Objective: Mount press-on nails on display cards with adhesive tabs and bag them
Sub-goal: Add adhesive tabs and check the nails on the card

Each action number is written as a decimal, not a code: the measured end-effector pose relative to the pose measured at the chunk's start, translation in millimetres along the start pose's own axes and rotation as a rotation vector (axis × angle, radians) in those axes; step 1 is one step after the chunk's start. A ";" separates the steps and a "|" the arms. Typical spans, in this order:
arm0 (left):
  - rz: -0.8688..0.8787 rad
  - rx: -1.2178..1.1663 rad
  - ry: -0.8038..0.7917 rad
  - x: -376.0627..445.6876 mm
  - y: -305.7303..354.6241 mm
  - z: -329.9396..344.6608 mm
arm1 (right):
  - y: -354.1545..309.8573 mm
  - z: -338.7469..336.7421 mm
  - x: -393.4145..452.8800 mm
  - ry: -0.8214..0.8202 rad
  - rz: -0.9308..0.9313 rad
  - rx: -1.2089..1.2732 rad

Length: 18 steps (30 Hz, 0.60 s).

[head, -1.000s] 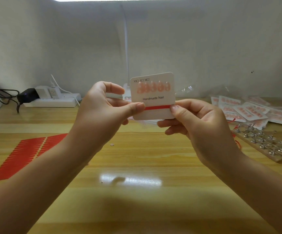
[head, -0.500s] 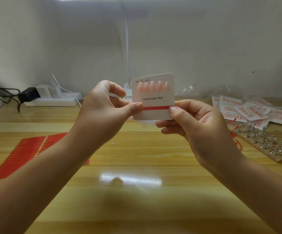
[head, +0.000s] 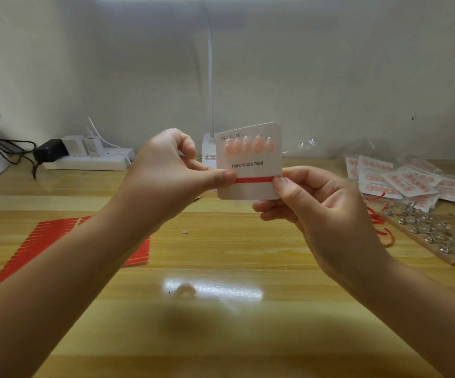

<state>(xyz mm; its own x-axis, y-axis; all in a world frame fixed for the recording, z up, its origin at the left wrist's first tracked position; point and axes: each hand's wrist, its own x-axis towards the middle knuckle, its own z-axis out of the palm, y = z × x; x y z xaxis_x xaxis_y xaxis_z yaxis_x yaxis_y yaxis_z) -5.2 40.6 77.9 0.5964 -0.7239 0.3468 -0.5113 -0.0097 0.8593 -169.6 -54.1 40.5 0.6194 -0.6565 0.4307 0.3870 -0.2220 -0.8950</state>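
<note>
A white display card (head: 249, 190) printed "Handmade Nail" is held upright above the table between both hands. Several pink press-on nails (head: 249, 145) sit in a row across its top. A red adhesive strip (head: 253, 180) runs across the card below the text. My left hand (head: 166, 175) pinches the card's left edge, thumb on the strip's left end. My right hand (head: 313, 203) pinches the right edge, thumb on the strip's right end.
Red adhesive tab sheets (head: 43, 238) lie on the wooden table at left. Bagged finished cards (head: 401, 181) are piled at right, beside a wooden rack of metal nail stands (head: 433, 236). A power strip (head: 90, 159) and a lamp base (head: 209, 148) stand by the wall.
Both hands and the card have stayed almost in place. The card has tilted slightly and the nails on it now show sharply.
</note>
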 end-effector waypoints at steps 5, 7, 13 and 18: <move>-0.037 0.065 0.018 0.1 -2.2 0.7 | 6.3 -0.2 1.8 -0.002 0.086 0.084; -0.080 0.123 0.025 1.1 -1.7 0.5 | 7.2 -1.8 3.1 0.009 0.095 0.091; -0.402 -0.227 -0.208 5.8 0.8 -0.4 | 8.5 -5.0 6.2 0.027 0.085 0.096; -0.397 -0.527 -0.132 7.0 -2.7 0.8 | 7.4 -8.6 9.6 0.062 0.099 0.112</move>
<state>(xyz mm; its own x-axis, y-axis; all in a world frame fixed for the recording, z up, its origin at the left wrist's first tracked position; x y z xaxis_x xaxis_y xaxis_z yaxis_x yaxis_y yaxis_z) -0.1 35.1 77.7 0.5794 -0.8133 -0.0535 0.1216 0.0213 0.9924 -166.7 -68.3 37.0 0.6163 -0.7153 0.3294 0.4017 -0.0742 -0.9128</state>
